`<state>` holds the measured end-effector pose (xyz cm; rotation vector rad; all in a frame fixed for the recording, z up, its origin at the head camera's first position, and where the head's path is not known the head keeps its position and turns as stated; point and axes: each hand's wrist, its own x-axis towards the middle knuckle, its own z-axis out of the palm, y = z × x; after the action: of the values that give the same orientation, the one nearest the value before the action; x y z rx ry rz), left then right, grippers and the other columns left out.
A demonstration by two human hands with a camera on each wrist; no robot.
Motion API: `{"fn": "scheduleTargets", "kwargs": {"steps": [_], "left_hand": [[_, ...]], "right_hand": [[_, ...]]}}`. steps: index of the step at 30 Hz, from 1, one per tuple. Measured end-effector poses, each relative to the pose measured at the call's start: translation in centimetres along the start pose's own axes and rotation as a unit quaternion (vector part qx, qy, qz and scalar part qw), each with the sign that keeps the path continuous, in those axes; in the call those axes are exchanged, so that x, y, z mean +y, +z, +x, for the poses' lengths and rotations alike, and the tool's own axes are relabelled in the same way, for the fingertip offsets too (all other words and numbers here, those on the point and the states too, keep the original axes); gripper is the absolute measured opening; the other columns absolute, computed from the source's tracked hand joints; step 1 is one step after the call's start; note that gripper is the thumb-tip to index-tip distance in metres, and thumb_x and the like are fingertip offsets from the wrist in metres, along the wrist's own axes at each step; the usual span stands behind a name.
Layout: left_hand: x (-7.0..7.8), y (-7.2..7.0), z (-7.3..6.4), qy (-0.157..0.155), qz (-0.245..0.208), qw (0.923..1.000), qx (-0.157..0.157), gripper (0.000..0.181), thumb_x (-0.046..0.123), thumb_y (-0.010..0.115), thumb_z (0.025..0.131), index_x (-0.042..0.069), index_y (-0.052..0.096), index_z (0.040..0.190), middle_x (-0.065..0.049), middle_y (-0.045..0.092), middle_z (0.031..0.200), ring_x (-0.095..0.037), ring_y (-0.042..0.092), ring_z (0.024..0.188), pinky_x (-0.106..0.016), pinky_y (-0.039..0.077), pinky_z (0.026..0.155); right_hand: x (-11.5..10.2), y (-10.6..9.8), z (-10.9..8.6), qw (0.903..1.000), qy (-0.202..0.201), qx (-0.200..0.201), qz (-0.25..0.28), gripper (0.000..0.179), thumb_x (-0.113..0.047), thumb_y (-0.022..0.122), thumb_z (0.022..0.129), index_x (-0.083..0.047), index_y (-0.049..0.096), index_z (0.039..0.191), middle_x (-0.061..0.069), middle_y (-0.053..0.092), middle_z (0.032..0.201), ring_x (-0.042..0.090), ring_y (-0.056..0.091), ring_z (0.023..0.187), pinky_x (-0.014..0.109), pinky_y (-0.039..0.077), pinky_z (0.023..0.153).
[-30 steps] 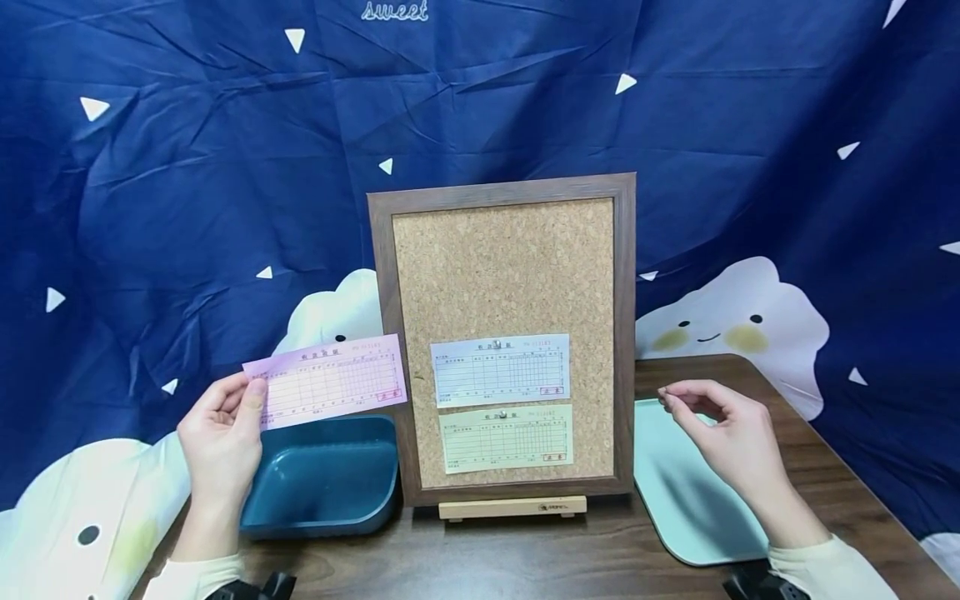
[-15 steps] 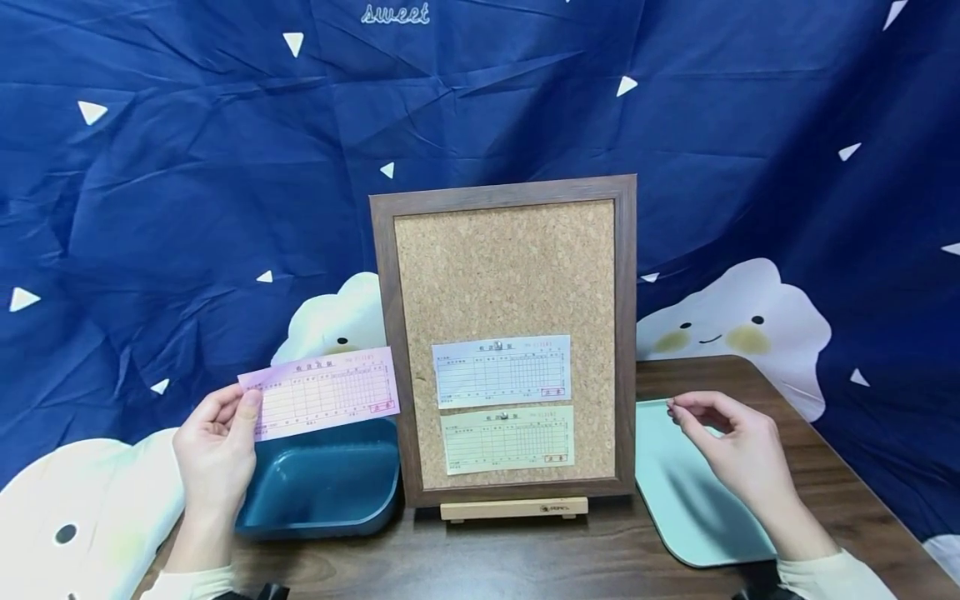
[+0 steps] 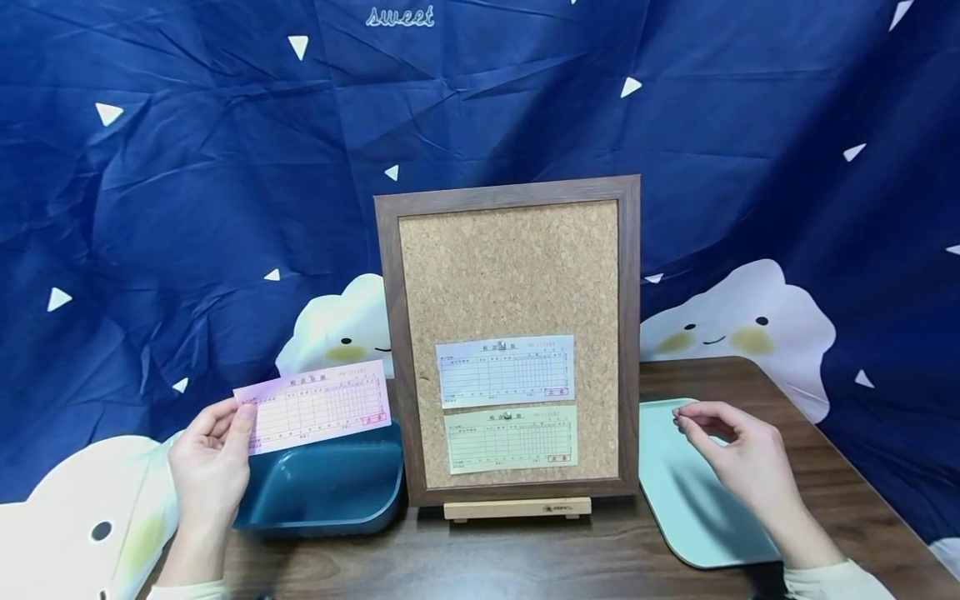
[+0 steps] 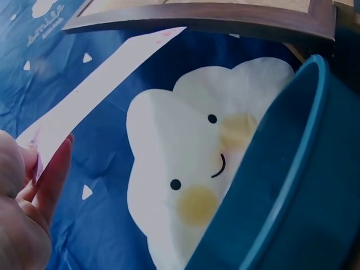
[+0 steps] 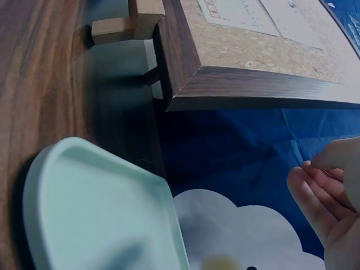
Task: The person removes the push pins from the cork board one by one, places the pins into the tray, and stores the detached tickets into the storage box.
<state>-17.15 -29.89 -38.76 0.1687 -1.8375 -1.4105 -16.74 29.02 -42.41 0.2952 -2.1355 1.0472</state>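
My left hand (image 3: 210, 467) pinches the left end of a pink receipt slip (image 3: 318, 407) between thumb and fingers, holding it up over the dark teal bin (image 3: 322, 487). Its printed side faces me. Thumb and fingertips of my right hand (image 3: 746, 454) meet on a tiny pushpin (image 3: 677, 413), mostly hidden, above the mint tray (image 3: 705, 492). Between the hands stands a framed cork board (image 3: 510, 267). Fixed on its lower half are a blue receipt slip (image 3: 506, 371) and, below it, a green receipt slip (image 3: 513, 440), each with a small pin at its top.
A light wooden stand (image 3: 517, 509) holds the board upright on the brown wooden table (image 3: 480, 558). Behind everything hangs a dark blue cloth (image 3: 225, 167) with white clouds and triangles. The bin and tray flank the board closely.
The pink slip in my left hand has moved slightly down and to the left, away from the board's frame. My right hand has shifted a little down and right, still pinching.
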Motion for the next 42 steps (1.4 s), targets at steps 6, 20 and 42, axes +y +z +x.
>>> {"fn": "scheduleTargets", "kwargs": {"steps": [6, 20, 42], "left_hand": [[-0.9, -0.6, -0.2, -0.009, 0.011, 0.9998, -0.013, 0.013, 0.003, 0.073, 0.101, 0.015, 0.078, 0.104, 0.024, 0.076, 0.084, 0.011, 0.069, 0.071, -0.005, 0.054, 0.068], [-2.7, -1.5, -1.2, -0.043, 0.116, 0.991, -0.05, 0.023, 0.009, 0.068, 0.106, -0.01, 0.072, 0.119, 0.04, 0.06, 0.079, 0.018, 0.061, 0.072, -0.003, 0.05, 0.066], [-4.9, -1.7, -2.2, -0.072, 0.194, 0.9716, -0.115, 0.025, 0.012, 0.066, 0.108, -0.007, 0.073, 0.123, -0.026, 0.078, 0.105, 0.016, 0.059, 0.072, -0.007, 0.051, 0.062]], "right_hand": [[0.7, -0.2, -0.6, 0.9999, 0.008, -0.008, -0.012, 0.01, 0.0, 0.084, 0.09, -0.006, 0.081, 0.097, -0.001, 0.081, 0.084, -0.024, 0.063, 0.082, 0.0, 0.048, 0.078], [1.9, -0.2, -1.8, 0.9993, 0.021, -0.024, -0.019, 0.02, 0.01, 0.084, 0.084, -0.005, 0.081, 0.097, 0.0, 0.082, 0.084, -0.024, 0.063, 0.082, 0.001, 0.049, 0.075], [3.8, -0.2, -3.8, 0.9889, 0.05, -0.088, -0.108, 0.019, 0.004, 0.086, 0.082, -0.012, 0.082, 0.091, 0.003, 0.08, 0.081, -0.019, 0.058, 0.075, 0.007, 0.045, 0.068]]}}
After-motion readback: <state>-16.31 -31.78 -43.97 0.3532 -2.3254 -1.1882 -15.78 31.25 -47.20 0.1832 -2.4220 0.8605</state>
